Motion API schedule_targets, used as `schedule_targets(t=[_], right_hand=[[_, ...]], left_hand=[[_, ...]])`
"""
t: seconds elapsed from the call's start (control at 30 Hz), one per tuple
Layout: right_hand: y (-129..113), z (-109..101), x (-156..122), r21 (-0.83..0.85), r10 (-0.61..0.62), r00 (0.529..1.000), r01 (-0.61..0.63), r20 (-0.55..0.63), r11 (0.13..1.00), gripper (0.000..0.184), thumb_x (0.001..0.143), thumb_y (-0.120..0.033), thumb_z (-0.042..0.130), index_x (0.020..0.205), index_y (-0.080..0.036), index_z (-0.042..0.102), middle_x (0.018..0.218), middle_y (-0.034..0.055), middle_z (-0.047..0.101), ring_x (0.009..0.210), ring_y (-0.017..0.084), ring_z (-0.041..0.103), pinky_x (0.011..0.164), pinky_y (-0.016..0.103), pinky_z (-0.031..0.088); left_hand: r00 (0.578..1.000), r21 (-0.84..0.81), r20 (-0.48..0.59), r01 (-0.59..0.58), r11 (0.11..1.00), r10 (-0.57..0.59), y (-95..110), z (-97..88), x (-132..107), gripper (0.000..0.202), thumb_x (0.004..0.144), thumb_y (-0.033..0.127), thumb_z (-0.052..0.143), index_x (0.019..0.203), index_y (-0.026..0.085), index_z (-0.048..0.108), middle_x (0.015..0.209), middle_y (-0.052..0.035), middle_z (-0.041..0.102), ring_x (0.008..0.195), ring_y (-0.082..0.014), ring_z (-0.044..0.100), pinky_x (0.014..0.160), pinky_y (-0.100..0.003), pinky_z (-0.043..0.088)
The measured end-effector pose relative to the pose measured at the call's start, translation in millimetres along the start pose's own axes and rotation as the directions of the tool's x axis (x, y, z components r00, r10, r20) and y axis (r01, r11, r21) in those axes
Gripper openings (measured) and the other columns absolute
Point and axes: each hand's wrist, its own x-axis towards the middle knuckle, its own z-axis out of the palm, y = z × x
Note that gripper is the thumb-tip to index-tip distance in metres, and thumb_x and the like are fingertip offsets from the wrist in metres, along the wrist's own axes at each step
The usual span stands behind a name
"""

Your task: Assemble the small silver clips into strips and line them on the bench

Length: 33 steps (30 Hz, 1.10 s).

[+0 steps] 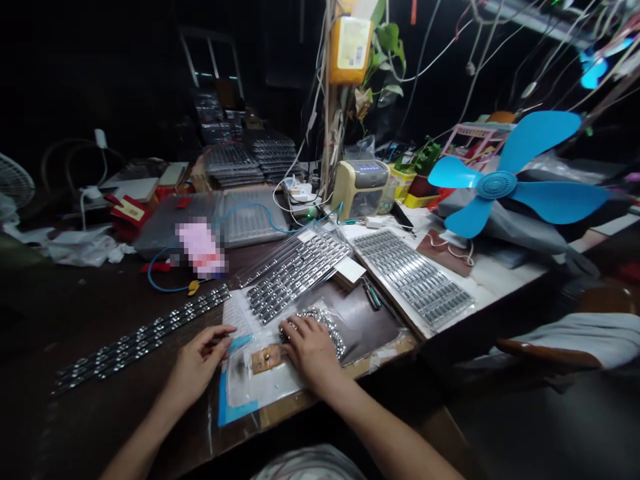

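Fingers of left hand [203,357], head view: curled, thumb and fingertips brought nearly together above blue strip [241,343]; cannot tell of anything small pinched between; fingers of right hand [314,347]: palm down, loosely bent and slightly spread, tips at pile of small shiny parts [334,327]; cannot tell whether gripping any; pile located near front edge of dark table [125,413], partly under right hand, on or inside clear plastic, cannot tell which; noted just left of right hand, brown block [265,360] on white sheet [250,393]; noted beyond, studded strips [297,275] laid slantwise, more dark strips [159,328] at left, and flat rack of metal pieces [413,277] at right; step in hand judged to be gathering or picking from the pile; next move judged to call for a light fingertip pinch on a single part, without scattering neighbours; markings examined: on yellow container [351,53], pale label with barcode, print too small to read; on red packet [131,210], pale label, illegible; on pink item [201,249], pixelated, unreadable; on pink box [473,141], lettering present, not legible; on blue fan [497,185], no readable brand found.
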Motion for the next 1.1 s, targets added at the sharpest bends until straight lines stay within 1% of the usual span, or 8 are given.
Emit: schedule_targets(t=[0.1, 0.23, 0.3, 0.4, 0.5, 0.67, 0.93, 1.1], right_hand=[[16.6, -6.6, -6.8, -0.065, -0.004, 1.0, 0.005, 0.022, 0.998, 0.039, 0.081, -0.03, 0.07, 0.118, -0.026, 0.059, 0.12, 0.0079, 0.06, 0.106, 0.026, 0.051, 0.084, 0.038, 0.041], [21.2, -2.0, -11.3, -0.033, -0.001, 1.0, 0.002, 0.029, 0.999, 0.009, 0.086, -0.025, 0.063, 0.094, -0.024, 0.067, 0.092, 0.0046, 0.066, 0.085, 0.02, 0.055, 0.072, 0.031, 0.04], [18.4, 2.2, -9.5, -0.003, 0.021, 1.0, -0.021, -0.004, 1.0, 0.007, 0.088, -0.024, 0.061, 0.086, -0.023, 0.068, 0.085, 0.0035, 0.065, 0.08, 0.018, 0.055, 0.07, 0.029, 0.039], [15.5, 5.7, -4.6, 0.076, 0.037, 0.996, -0.031, -0.084, 0.997, 0.008, 0.088, -0.024, 0.061, 0.083, -0.022, 0.067, 0.088, 0.0033, 0.065, 0.082, 0.017, 0.054, 0.072, 0.028, 0.039], [16.4, 5.8, -2.3, 0.163, 0.062, 0.987, -0.038, -0.146, 0.986, 0.01, 0.09, -0.023, 0.057, 0.084, -0.021, 0.066, 0.088, 0.0041, 0.064, 0.084, 0.018, 0.054, 0.075, 0.029, 0.041], [19.7, 5.5, -4.4, 0.29, 0.098, 0.984, -0.051, -0.15, 0.956, 0.013, 0.091, -0.019, 0.05, 0.089, -0.02, 0.063, 0.085, 0.0041, 0.064, 0.083, 0.018, 0.055, 0.075, 0.03, 0.043], [17.4, 4.4, -3.0, 0.367, 0.059, 0.989, -0.006, -0.133, 0.93, 0.013, 0.089, -0.017, 0.054, 0.091, -0.021, 0.066, 0.086, 0.004, 0.065, 0.085, 0.017, 0.057, 0.076, 0.029, 0.045], [2.9, 0.2, 3.6, 0.337, 0.06, 0.997, -0.038, -0.055, 0.941, 0.004, 0.083, -0.023, 0.067, 0.079, -0.022, 0.066, 0.08, 0.0009, 0.067, 0.08, 0.017, 0.058, 0.075, 0.028, 0.041]], left_hand=[[0.997, 0.081, -0.014, -0.072, 0.994, 0.073, 3.2, 14.8, -12.9, 0.033, 0.077, 0.046, 0.059, 0.096, 0.02, 0.068, 0.089, -0.0054, 0.072, 0.067, -0.0185, 0.066, 0.059, -0.028, 0.054], [0.975, 0.169, 0.019, -0.222, 0.96, 0.222, 9.5, 33.4, -20.5, 0.021, 0.082, 0.035, 0.056, 0.092, 0.023, 0.07, 0.092, -0.0046, 0.071, 0.083, -0.0199, 0.066, 0.069, -0.029, 0.054], [0.967, 0.188, 0.027, -0.252, 0.949, 0.252, 10.2, 41.1, -23.1, 0.02, 0.083, 0.033, 0.056, 0.092, 0.023, 0.07, 0.092, -0.0045, 0.07, 0.083, -0.0196, 0.066, 0.07, -0.029, 0.053], [0.967, 0.199, 0.004, -0.249, 0.948, 0.254, 6.5, 48.7, -27.1, 0.018, 0.084, 0.032, 0.056, 0.091, 0.022, 0.07, 0.09, -0.0044, 0.07, 0.078, -0.0184, 0.066, 0.067, -0.028, 0.053], [0.951, 0.195, 0.007, -0.306, 0.932, 0.31, 1.2, 52.3, -30.7, 0.017, 0.085, 0.031, 0.057, 0.091, 0.023, 0.07, 0.09, -0.0047, 0.069, 0.083, -0.0188, 0.065, 0.074, -0.03, 0.052], [0.933, 0.247, 0.029, -0.355, 0.901, 0.36, 0.6, 56.2, -33.5, 0.018, 0.086, 0.033, 0.057, 0.093, 0.024, 0.071, 0.089, -0.0056, 0.067, 0.085, -0.0193, 0.064, 0.075, -0.03, 0.051], [0.933, 0.333, 0.049, -0.351, 0.875, 0.356, 8.6, 58.7, -33.0, 0.017, 0.087, 0.031, 0.055, 0.09, 0.024, 0.071, 0.083, -0.0053, 0.065, 0.08, -0.0195, 0.062, 0.072, -0.031, 0.049], [0.936, 0.308, 0.058, -0.348, 0.886, 0.347, 10.7, 57.8, -33.0, 0.015, 0.086, 0.028, 0.056, 0.086, 0.023, 0.07, 0.082, -0.0049, 0.065, 0.079, -0.0197, 0.062, 0.071, -0.031, 0.049]])
